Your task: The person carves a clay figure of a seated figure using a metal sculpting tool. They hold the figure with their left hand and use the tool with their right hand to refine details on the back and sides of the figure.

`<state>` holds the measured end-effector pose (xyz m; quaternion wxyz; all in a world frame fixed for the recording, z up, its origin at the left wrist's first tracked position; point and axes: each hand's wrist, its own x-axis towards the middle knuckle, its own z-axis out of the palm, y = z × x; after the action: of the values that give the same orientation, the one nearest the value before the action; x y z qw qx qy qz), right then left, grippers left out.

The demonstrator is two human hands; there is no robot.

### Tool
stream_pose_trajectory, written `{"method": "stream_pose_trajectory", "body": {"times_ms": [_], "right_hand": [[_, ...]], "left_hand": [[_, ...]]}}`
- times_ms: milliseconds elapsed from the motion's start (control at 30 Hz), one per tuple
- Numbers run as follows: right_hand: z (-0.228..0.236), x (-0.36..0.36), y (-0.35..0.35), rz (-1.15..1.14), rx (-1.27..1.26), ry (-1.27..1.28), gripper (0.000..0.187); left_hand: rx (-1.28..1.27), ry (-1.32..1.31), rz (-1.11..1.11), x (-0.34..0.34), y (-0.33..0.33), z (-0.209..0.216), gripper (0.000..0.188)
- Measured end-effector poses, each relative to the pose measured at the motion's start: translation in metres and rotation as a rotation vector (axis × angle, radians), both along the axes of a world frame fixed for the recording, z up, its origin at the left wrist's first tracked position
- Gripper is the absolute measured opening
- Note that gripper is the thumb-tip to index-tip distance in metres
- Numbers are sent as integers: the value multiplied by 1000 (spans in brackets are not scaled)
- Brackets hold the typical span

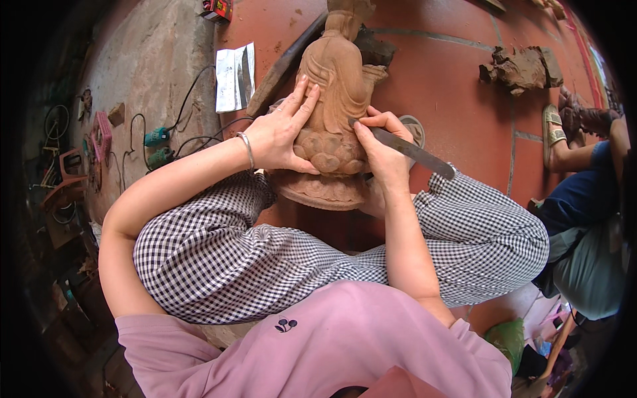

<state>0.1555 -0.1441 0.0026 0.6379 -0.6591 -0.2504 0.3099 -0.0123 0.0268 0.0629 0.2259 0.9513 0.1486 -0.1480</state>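
A carved wooden statue [332, 86] of a robed figure on a petalled base [323, 187] stands between my legs, its upper end cut off by the picture's top edge. My left hand [282, 136] lies spread against its left side, fingers on the carved folds and thumb down by the petals. Closed round a long, flat grey metal carving blade [418, 152], my right hand [386, 149] is at the statue's lower right. The blade's narrow end meets the wood near the robe's lower edge; its rounded end sticks out past my hand to the right.
Behind the statue lies a long dark wooden piece [285, 60]. White paper [235, 78] with a dark blade on it is at the left, near green corded power tools [158, 147]. A rough carved block [521, 69] rests at far right, near another person's sandalled foot [554, 132].
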Motion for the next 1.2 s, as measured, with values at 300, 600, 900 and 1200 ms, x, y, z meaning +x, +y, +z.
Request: {"method": "stream_pose_trajectory", "body": {"times_ms": [300, 600, 900, 1200], "right_hand": [[-2, 2, 1, 5, 15, 73, 13], [-11, 6, 0, -15, 8, 149, 8], [5, 10, -3, -154, 38, 191, 14], [-10, 22, -14, -15, -80, 227, 15]], "left_hand": [[9, -38, -10, -1, 1, -1, 151], [57, -44, -23, -3, 1, -5, 152], [-37, -31, -2, -2, 3, -2, 149], [19, -56, -8, -2, 2, -5, 151]]}}
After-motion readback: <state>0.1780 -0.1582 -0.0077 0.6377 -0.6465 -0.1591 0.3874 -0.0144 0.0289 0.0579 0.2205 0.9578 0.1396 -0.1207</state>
